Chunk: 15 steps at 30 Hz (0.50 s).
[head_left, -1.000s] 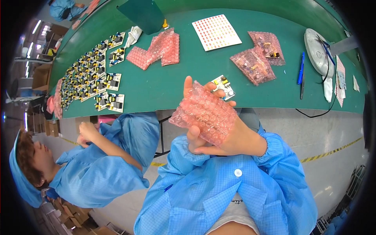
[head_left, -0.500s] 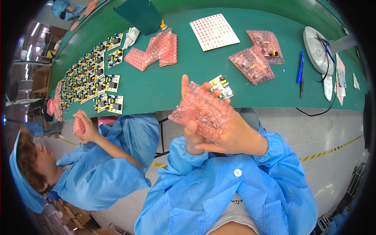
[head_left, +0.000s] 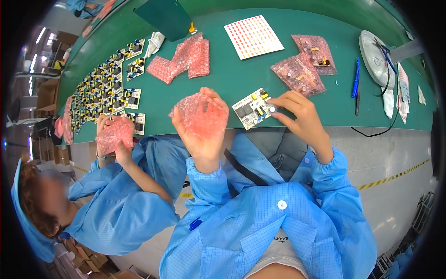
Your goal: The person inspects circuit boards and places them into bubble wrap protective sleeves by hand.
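Showing at the front of the worktop [head_left: 339,107], the printed circuit board [head_left: 251,110] is just left of the right hand [head_left: 301,115], whose thumb and fingertips reach its edge, grip unclear; farther left, the left hand [head_left: 206,145] grasps a pink bubble-wrap bag [head_left: 199,111]

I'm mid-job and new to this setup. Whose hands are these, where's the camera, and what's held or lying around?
No machine here: these are a person's bare hands, seen from above by a wide fisheye camera worn on the head, so straight edges bend. The left hand holds a translucent pink bubble-wrap pouch. The right hand has its fingertips at the right edge of a white rectangular circuit board; whether it grips is unclear. The green tabletop bears rows of similar boards, more pink bubble wrap, a white sheet with small coloured marks and a blue pen. The co-worker sits at left.
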### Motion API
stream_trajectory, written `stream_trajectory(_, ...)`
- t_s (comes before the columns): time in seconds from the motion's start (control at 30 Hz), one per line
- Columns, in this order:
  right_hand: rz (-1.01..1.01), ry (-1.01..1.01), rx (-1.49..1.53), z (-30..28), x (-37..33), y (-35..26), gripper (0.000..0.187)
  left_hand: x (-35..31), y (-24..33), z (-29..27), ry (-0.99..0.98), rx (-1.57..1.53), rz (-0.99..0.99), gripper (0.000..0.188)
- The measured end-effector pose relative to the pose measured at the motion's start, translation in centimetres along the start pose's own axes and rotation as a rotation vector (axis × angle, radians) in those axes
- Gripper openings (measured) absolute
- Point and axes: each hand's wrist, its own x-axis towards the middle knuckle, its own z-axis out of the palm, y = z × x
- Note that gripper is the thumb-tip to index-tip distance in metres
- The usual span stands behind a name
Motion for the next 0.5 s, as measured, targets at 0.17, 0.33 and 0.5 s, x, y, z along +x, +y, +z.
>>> stream_trajectory(0.17, -0.088, -0.026, -0.049, -0.1, -0.1, 0.2, 0.022, 0.1, 0.0, -0.2, 0.009, -0.014, -0.011, 0.067)
stream_trajectory(0.33, -0.055, -0.022, 0.186, -1.7, -1.1, -1.9, 0.022, 0.6, -0.1, -1.4, -0.115, 0.389, 0.320, 0.063)
stream_trajectory(0.5, 0.011, -0.034, 0.473, -2.9, -1.3, -3.0, 0.023, 0.3, -1.9, -2.0, -0.195, 0.671, 0.461, 0.071)
